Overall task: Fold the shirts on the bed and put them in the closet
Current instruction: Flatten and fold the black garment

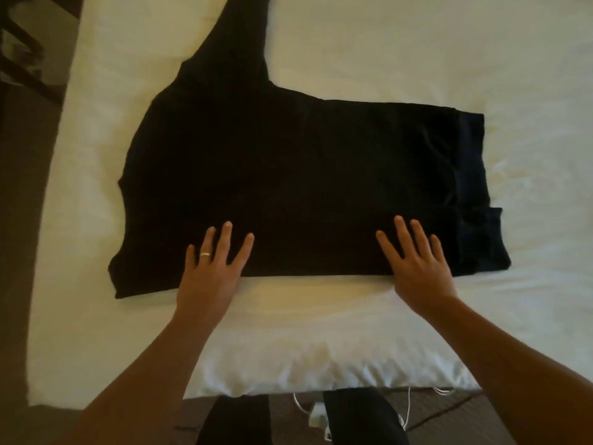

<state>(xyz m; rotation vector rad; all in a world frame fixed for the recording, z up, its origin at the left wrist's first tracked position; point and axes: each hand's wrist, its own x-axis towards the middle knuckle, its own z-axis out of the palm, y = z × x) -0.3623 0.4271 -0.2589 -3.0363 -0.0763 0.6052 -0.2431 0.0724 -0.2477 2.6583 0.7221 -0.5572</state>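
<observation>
One black shirt (288, 175), one white bed (385, 53), two hands, one ring (205, 254), one white charger (316, 412).

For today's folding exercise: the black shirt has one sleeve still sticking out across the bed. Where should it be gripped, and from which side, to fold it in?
Grip the sleeve near its far cuff end, coming from the far side of the black shirt. It lies flat, pointing away from the body, so pulling toward the near edge folds it over.

White bed (369, 43) fills most of view, sheet lightly wrinkled, warm yellowish light. Dark wood-plank floor (449, 409) along near edge and left side. White charger with cable (316, 412) on floor near bed edge. Dark wooden furniture (22, 59) top left, blurred.
</observation>
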